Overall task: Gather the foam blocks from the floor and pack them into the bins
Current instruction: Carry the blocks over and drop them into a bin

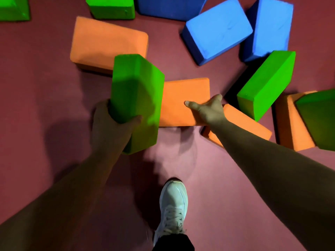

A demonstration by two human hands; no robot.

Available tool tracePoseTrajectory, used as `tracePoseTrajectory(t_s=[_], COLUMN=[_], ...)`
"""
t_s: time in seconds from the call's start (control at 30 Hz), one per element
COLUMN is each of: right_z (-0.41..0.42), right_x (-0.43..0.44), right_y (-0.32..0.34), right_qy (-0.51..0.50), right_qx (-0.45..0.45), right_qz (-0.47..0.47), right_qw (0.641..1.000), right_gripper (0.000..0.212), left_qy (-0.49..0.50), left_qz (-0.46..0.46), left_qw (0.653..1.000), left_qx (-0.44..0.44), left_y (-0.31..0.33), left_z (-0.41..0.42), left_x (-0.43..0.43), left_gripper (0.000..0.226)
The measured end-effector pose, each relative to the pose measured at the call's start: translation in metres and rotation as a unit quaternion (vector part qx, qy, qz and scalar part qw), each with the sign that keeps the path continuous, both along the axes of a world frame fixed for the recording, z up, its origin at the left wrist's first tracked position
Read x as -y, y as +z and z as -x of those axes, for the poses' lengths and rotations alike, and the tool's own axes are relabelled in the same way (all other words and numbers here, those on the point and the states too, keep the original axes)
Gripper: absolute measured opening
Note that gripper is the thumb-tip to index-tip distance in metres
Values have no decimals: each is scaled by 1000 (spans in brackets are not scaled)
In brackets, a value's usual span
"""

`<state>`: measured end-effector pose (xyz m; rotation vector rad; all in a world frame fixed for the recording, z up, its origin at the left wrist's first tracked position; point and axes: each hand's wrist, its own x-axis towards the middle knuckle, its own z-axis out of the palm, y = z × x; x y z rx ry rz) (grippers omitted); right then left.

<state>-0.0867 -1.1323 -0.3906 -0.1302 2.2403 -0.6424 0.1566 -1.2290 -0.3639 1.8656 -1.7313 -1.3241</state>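
Note:
My left hand (110, 127) grips the near end of a green foam block (137, 98), holding it tilted above the floor. My right hand (208, 110) grips the right edge of an orange foam block (181, 100), thumb on its top face and fingers round its side. Another orange block (243, 122) lies just under my right wrist. A larger orange block (107, 42) lies behind the green one. No bin is in view.
Several more blocks lie on the dark red floor (45, 98): blue ones (217, 29) at the back right, a green one (266, 84) leaning at right, orange and green ones (293, 124) at the right edge, green ones (112, 8) at the back. My white shoe (173, 209) stands near the bottom.

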Motion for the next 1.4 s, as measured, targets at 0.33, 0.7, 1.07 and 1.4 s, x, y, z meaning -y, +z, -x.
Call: tracePoseTrajectory(t_s=[0.33,0.7,1.07,1.4], right_z=[-18,-71,-234,-532], right_x=[58,94,128,157], right_y=[253,603,766,795], right_qy=[103,162,314,484], right_qx=[-201,-257,-260,-231], right_qz=[76,190,289,360], right_qw=[971,934,866,764], right_gripper=[74,75,78,84], left_qy=[-40,28,242,454], left_qz=[29,93,144,113], left_qw=[997,995,960,883], left_qx=[63,34,11,46], left_y=[223,570,742,761], left_z=[-10,-72,-272,-569], left_x=[82,120,55,-47], left_gripper=[90,94,83,86])
